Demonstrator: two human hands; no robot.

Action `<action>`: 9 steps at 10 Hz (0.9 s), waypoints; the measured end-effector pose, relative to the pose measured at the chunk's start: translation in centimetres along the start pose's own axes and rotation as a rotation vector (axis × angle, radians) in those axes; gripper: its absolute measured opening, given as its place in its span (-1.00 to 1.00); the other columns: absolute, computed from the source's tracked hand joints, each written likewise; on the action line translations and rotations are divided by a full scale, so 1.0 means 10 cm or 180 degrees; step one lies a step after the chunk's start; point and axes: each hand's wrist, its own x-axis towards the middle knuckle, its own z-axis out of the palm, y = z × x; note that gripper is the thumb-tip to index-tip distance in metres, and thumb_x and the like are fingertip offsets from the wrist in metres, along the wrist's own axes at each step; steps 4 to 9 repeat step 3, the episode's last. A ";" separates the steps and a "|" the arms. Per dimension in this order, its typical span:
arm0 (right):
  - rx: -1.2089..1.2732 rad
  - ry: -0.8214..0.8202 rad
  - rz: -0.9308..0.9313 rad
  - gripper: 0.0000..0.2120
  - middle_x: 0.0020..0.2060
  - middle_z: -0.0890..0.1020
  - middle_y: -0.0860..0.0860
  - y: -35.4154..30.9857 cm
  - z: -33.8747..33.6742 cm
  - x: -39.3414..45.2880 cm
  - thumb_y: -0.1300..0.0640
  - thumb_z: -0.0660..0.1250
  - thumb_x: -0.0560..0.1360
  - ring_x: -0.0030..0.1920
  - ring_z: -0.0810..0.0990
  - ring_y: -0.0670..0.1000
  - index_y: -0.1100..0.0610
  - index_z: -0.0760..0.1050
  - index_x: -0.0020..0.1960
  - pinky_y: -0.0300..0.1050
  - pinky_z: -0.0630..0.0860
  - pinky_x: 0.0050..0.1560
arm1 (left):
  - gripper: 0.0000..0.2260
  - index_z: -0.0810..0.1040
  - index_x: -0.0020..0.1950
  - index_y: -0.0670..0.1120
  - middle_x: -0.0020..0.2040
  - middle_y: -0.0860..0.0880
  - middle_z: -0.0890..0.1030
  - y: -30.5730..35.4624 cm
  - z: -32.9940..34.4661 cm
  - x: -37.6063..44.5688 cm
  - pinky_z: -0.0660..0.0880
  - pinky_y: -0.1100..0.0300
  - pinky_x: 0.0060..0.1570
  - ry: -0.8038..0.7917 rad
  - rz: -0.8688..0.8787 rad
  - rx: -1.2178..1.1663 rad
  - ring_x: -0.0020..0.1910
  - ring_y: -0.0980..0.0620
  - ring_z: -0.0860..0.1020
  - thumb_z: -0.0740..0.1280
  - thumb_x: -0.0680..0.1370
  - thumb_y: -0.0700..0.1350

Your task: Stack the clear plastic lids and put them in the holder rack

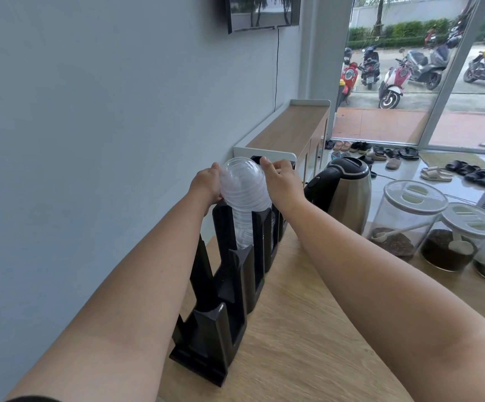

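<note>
A tall stack of clear domed plastic lids (243,187) stands in a middle slot of the black holder rack (229,288), its top rising above the rack walls. My left hand (206,184) presses against the stack's left side. On the stack's right side and top edge rests my right hand (282,181), fingers curled over. The lower lids show through the slot opening. The nearer rack compartments hold nothing that I can see.
The rack stands on a wooden counter (302,338) against a grey wall. A steel kettle (348,190) sits just right of the rack. Clear jars with white lids (409,219) stand further right. A wooden shelf (290,132) lies beyond the rack.
</note>
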 end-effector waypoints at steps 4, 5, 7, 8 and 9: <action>0.0004 0.0151 -0.0054 -0.53 0.20 0.45 0.11 -0.03 0.00 0.01 -0.24 0.05 0.58 -0.02 0.47 0.04 0.09 0.41 0.24 -0.05 0.34 -0.06 | -0.63 0.56 0.01 -0.06 0.02 -0.11 0.58 -0.02 -0.05 0.09 0.50 0.06 -0.02 0.0289 0.0240 0.0106 -0.09 -0.15 0.55 0.02 0.65 0.07; 0.0004 0.0151 -0.0054 -0.53 0.20 0.45 0.11 -0.03 0.00 0.01 -0.24 0.05 0.58 -0.02 0.47 0.04 0.09 0.41 0.24 -0.05 0.34 -0.06 | -0.63 0.56 0.01 -0.06 0.02 -0.11 0.58 -0.02 -0.05 0.09 0.50 0.06 -0.02 0.0289 0.0240 0.0106 -0.09 -0.15 0.55 0.02 0.65 0.07; 0.0004 0.0151 -0.0054 -0.53 0.20 0.45 0.11 -0.03 0.00 0.01 -0.24 0.05 0.58 -0.02 0.47 0.04 0.09 0.41 0.24 -0.05 0.34 -0.06 | -0.63 0.56 0.01 -0.06 0.02 -0.11 0.58 -0.02 -0.05 0.09 0.50 0.06 -0.02 0.0289 0.0240 0.0106 -0.09 -0.15 0.55 0.02 0.65 0.07; 0.0004 0.0151 -0.0054 -0.53 0.20 0.45 0.11 -0.03 0.00 0.01 -0.24 0.05 0.58 -0.02 0.47 0.04 0.09 0.41 0.24 -0.05 0.34 -0.06 | -0.63 0.56 0.01 -0.06 0.02 -0.11 0.58 -0.02 -0.05 0.09 0.50 0.06 -0.02 0.0289 0.0240 0.0106 -0.09 -0.15 0.55 0.02 0.65 0.07; 0.0004 0.0151 -0.0054 -0.53 0.20 0.45 0.11 -0.03 0.00 0.01 -0.24 0.05 0.58 -0.02 0.47 0.04 0.09 0.41 0.24 -0.05 0.34 -0.06 | -0.63 0.56 0.01 -0.06 0.02 -0.11 0.58 -0.02 -0.05 0.09 0.50 0.06 -0.02 0.0289 0.0240 0.0106 -0.09 -0.15 0.55 0.02 0.65 0.07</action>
